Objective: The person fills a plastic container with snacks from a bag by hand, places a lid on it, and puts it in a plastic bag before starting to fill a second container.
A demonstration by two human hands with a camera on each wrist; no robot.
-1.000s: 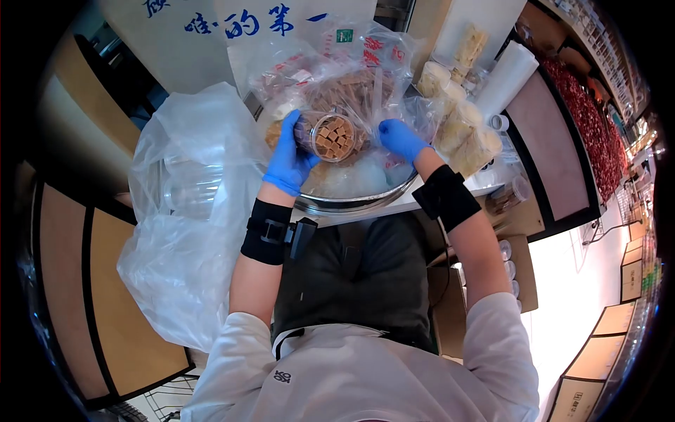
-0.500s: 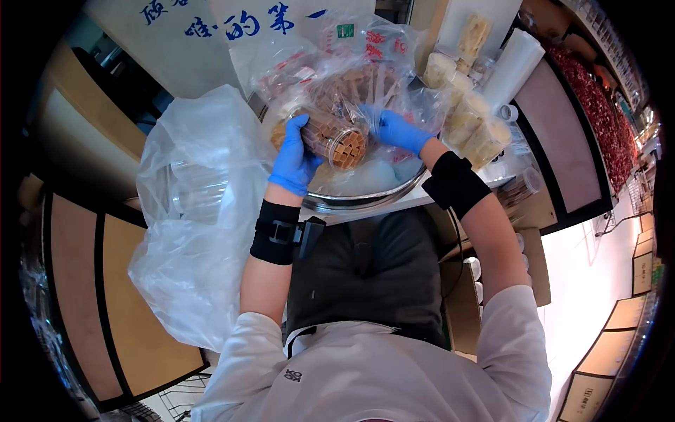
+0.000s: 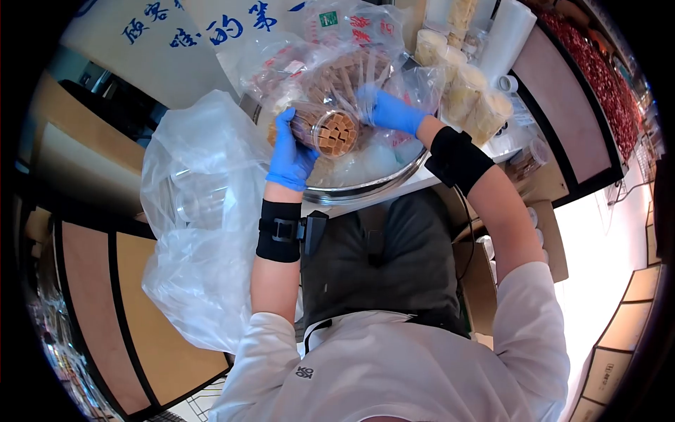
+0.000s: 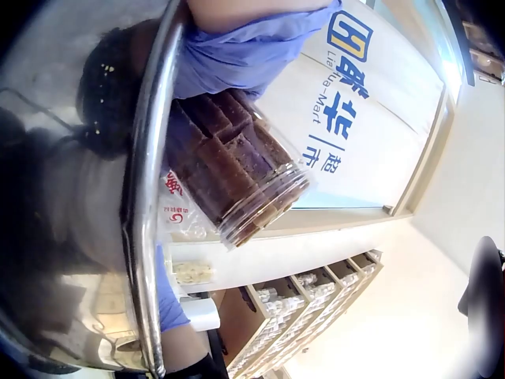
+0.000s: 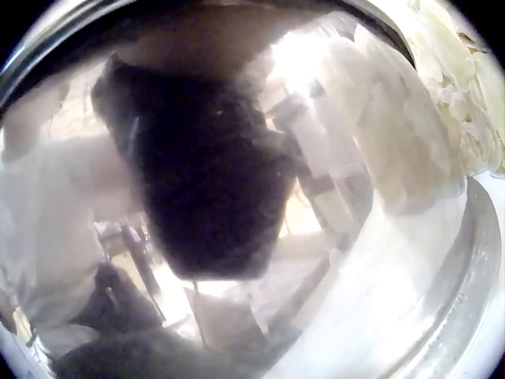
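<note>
Head view: jar (image 3: 336,133) above metal basin (image 3: 373,191), white counter (image 3: 415,188), lettered board (image 3: 165,60) beyond.

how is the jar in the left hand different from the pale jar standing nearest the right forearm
The brown-block jar is packed with squared brown pieces; the pale jar holds irregular, cream-coloured ones.
The brown-block jar is tilted over in the left hand, while the pale jar stands upright with no hand on it.
Both are clear, rounded containers that show their contents.
</note>
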